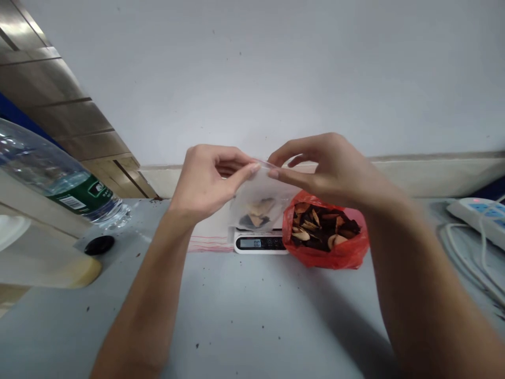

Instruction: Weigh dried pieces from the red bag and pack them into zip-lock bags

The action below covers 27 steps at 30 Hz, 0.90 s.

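A translucent plastic bag [268,185] hangs upright, pale and dark pieces [258,210] at its bottom.

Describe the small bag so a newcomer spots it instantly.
On the grey table, find the white scale. Just above its display in view, the left hand and right hand pinch the small bag by its top. Unlike the red bag beside it, it is translucent.

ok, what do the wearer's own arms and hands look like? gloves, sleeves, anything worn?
Left hand and right hand both bare: no gloves. Left forearm and right forearm uncovered as far as they show; no sleeves, watch, bracelet or cables visible on them.
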Each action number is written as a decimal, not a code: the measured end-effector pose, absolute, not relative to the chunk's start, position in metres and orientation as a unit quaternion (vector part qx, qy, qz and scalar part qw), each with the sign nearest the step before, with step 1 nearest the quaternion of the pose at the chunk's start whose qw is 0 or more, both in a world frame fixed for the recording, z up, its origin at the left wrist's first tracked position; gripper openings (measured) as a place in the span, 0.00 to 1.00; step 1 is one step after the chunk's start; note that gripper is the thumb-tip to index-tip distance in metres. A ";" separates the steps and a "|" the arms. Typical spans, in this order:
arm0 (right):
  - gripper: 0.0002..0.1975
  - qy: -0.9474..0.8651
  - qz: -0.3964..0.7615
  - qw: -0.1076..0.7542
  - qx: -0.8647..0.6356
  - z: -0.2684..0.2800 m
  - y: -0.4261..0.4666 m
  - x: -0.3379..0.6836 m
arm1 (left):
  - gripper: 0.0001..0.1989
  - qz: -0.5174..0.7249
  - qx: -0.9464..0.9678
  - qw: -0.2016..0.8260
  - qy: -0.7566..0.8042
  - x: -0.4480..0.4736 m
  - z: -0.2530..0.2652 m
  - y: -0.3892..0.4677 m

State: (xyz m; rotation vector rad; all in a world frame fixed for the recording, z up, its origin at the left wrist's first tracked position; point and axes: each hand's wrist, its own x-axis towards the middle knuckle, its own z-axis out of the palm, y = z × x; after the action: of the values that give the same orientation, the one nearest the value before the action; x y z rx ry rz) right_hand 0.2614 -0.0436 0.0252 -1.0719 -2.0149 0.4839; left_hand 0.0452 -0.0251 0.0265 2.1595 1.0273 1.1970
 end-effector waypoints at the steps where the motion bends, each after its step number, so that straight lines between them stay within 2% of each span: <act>1: 0.10 -0.795 0.199 0.390 -0.420 0.025 -0.043 0.260 | 0.04 0.434 0.784 0.236 0.376 0.045 0.026 -0.026; 9: 0.11 -0.774 0.236 0.413 -0.419 0.022 -0.040 0.260 | 0.03 0.427 0.774 0.269 0.382 0.042 0.026 -0.022; 18: 0.19 -0.765 0.312 0.414 -0.383 0.020 -0.040 0.251 | 0.05 0.417 0.810 0.242 0.334 0.047 0.025 -0.026; 23: 0.21 -0.757 0.291 0.437 -0.390 0.020 -0.040 0.249 | 0.06 0.414 0.814 0.230 0.336 0.044 0.026 -0.025; 27: 0.20 -0.747 0.318 0.434 -0.391 0.018 -0.039 0.251 | 0.05 0.418 0.807 0.228 0.350 0.042 0.028 -0.026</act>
State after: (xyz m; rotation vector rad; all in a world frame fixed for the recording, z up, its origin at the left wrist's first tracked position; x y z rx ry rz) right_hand 0.2508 -0.0391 0.0185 -0.9748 -1.8601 0.7925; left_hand 0.0417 -0.0259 0.0279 2.2225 0.9635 1.1525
